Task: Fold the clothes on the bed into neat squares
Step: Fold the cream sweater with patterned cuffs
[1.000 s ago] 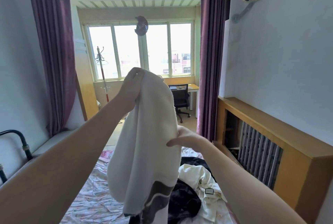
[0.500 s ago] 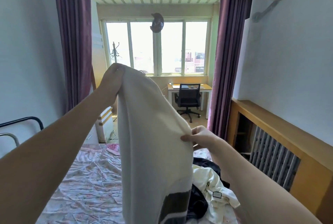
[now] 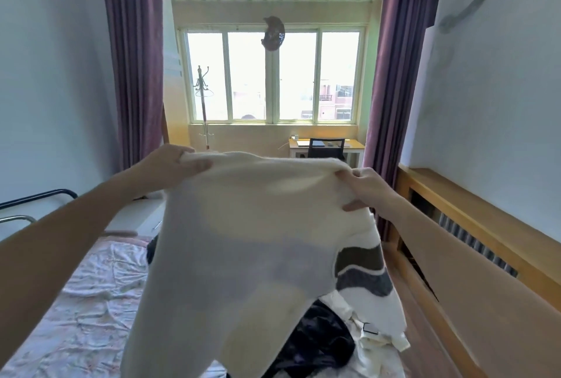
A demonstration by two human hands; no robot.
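Observation:
I hold a cream knitted sweater (image 3: pixel 243 241) spread out in the air above the bed (image 3: pixel 76 317). My left hand (image 3: pixel 173 162) grips its upper left corner and my right hand (image 3: pixel 362 189) grips its upper right corner. The sweater hangs wide between them, with brown and grey wavy stripes (image 3: pixel 361 271) on its right part. Under it on the bed lie a black garment (image 3: pixel 315 338) and a cream garment (image 3: pixel 373 332) with a small label, both partly hidden by the sweater.
The floral bedsheet shows at the lower left. A metal bed rail (image 3: pixel 36 198) stands at the left. A wooden radiator cover (image 3: pixel 473 241) runs along the right wall. Purple curtains (image 3: pixel 133 58), a coat stand (image 3: pixel 203 104), a desk and chair (image 3: pixel 326 146) are beyond.
My left hand has come down and outward while my right hand moved right, so the sweater, hanging bunched from the raised left hand before, is now stretched wide between both hands.

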